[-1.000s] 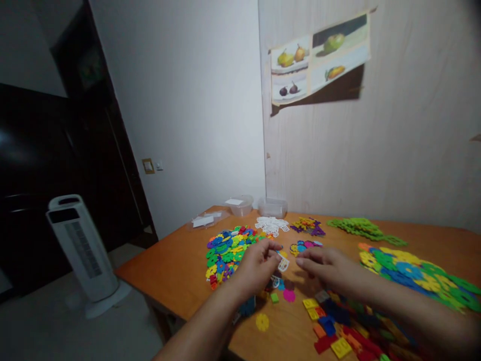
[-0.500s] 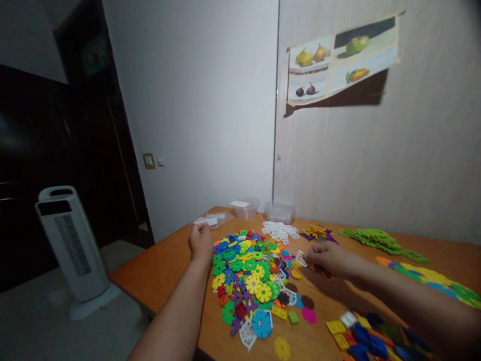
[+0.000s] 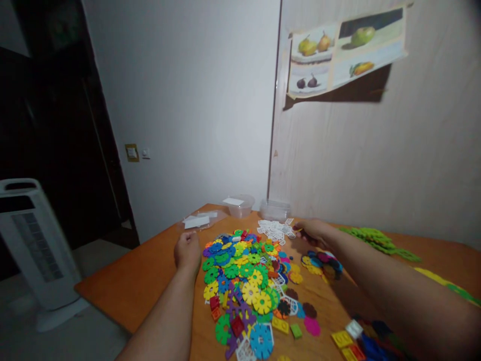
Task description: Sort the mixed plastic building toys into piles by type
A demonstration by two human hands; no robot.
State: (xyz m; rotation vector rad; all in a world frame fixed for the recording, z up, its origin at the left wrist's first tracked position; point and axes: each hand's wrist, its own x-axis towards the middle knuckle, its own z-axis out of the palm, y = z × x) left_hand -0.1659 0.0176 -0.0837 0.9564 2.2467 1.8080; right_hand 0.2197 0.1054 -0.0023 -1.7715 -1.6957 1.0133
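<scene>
My left hand [image 3: 188, 250] rests as a closed fist on the table, left of the big mixed heap; nothing shows in it. My right hand [image 3: 311, 233] is at the right edge of a pile of white lattice pieces [image 3: 276, 230]. Its thumb and forefinger look slightly apart, and a sliver of yellow shows by the fingertips. One white lattice piece [image 3: 289, 221] lies tilted at the pile's edge near them. The mixed heap holds notched discs such as a yellow disc [image 3: 262, 303] and a blue disc [image 3: 261, 341], with purple pieces [image 3: 240, 313] and bricks.
Behind the heap stand a round clear tub [image 3: 241, 206] and a clear rectangular box [image 3: 275, 209], beside a plastic bag [image 3: 201, 220]. Sorted piles lie to the right: round discs [image 3: 321, 264], green pieces [image 3: 376, 240] and bricks [image 3: 347, 341]. A tower fan [image 3: 37, 250] stands left.
My right hand has moved back and left to the white pile, and the white lattice piece has left its fingers. My left fist stays beside the heap. The view has shifted.
</scene>
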